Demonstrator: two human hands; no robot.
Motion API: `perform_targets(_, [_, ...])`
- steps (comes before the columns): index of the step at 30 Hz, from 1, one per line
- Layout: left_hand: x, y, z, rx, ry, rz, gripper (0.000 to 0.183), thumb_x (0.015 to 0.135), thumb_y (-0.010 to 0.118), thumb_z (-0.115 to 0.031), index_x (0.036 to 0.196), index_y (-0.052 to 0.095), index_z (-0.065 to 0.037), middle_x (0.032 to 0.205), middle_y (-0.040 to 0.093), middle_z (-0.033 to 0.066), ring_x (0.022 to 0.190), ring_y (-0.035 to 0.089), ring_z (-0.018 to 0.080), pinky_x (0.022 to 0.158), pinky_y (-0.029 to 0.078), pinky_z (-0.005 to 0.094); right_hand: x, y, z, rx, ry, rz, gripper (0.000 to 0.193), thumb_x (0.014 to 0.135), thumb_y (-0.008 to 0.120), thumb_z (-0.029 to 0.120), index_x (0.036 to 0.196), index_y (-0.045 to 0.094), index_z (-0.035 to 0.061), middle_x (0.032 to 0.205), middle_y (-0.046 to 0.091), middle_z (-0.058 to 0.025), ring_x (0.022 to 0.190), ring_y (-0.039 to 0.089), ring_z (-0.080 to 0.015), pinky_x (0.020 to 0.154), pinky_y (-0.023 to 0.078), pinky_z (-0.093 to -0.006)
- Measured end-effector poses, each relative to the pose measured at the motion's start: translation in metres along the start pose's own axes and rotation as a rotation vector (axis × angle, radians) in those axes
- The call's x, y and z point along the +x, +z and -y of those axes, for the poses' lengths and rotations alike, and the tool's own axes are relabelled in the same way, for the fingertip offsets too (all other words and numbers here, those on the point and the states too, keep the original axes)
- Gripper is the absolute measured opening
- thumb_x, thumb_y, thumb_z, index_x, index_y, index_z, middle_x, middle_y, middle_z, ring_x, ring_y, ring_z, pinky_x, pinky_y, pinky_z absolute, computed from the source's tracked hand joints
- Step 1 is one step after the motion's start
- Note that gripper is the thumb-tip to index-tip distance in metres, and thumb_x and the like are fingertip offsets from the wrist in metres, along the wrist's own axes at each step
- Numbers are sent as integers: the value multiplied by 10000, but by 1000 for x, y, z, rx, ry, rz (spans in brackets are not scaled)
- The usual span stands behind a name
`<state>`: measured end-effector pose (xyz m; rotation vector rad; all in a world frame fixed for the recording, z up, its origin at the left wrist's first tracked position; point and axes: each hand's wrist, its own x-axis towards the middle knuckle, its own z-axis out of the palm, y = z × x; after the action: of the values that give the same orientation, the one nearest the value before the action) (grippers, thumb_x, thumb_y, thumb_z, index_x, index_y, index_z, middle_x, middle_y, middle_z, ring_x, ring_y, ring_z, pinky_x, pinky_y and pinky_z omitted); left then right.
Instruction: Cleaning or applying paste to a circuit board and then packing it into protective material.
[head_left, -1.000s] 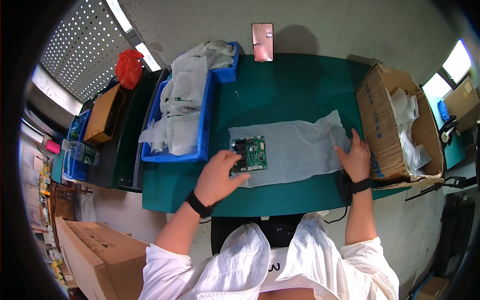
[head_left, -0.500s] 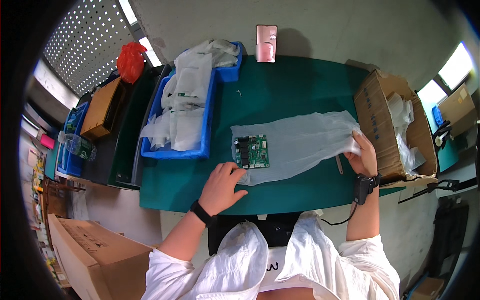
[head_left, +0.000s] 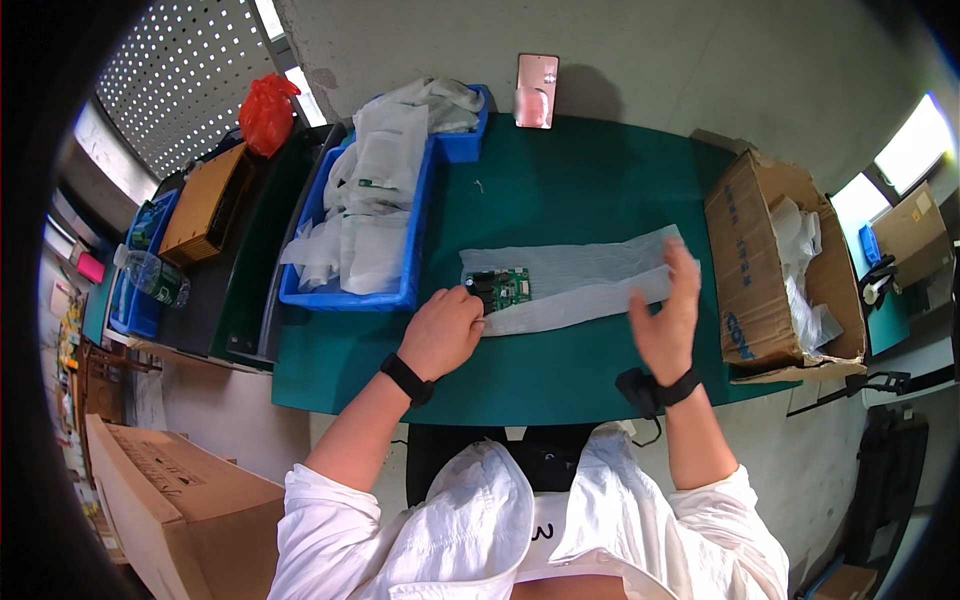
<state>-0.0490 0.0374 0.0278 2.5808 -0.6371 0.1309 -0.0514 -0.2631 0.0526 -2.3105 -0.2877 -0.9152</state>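
A thin, translucent white packing sheet (head_left: 590, 268) lies stretched across the green table. On its left end sits a green circuit board (head_left: 510, 286) with black and white components. The sheet's near edge is folded up over the lower part of the board. My left hand (head_left: 443, 330) is closed at the sheet's near left corner, its fingers pinching the fold beside the board; the fingertips are partly hidden. Over the sheet's right end, my right hand (head_left: 668, 320) is open with thumb and fingers apart, holding nothing.
Blue bins (head_left: 415, 262) with wrapped boards stand at the left of the table (head_left: 570, 185). A cardboard box (head_left: 742, 265) holding clear packing material is at the right. A pink phone (head_left: 537, 92) is at the far edge. A larger carton (head_left: 190, 480) stands at lower left.
The sheet's near edge has been folded over the board's lower part. My right hand has let go of the sheet's right end and moved left; my left hand has closed at the corner.
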Motion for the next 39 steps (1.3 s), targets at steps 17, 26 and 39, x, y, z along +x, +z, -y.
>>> perform_targets(17, [-39, 5, -24, 78, 82, 35, 87, 752, 643, -74, 815, 700, -94, 894, 635, 48, 866, 607, 267, 754, 506, 400, 25, 123, 62, -32, -317, 975, 870, 628, 831, 324, 1385, 454, 120, 1328, 514, -177, 1212, 500, -380, 1015, 427, -476])
perform_targets(26, [-41, 9, -20, 80, 119, 12, 62, 751, 610, -82, 764, 670, -87, 821, 610, 69, 775, 635, 272, 727, 514, 397, 21, 128, 48, -9, -427, 843, 802, 625, 785, 295, 1355, 501, 123, 1268, 551, -134, 1141, 545, -347, 962, 443, -461])
perform_targets(39, [-41, 8, -18, 47, 83, 17, 56, 769, 615, -87, 771, 668, -103, 821, 612, 61, 770, 638, 270, 703, 521, 403, 39, 140, 43, -10, -357, 868, 821, 639, 788, 326, 1374, 483, 123, 1332, 526, -115, 1198, 521, -329, 1022, 415, -458])
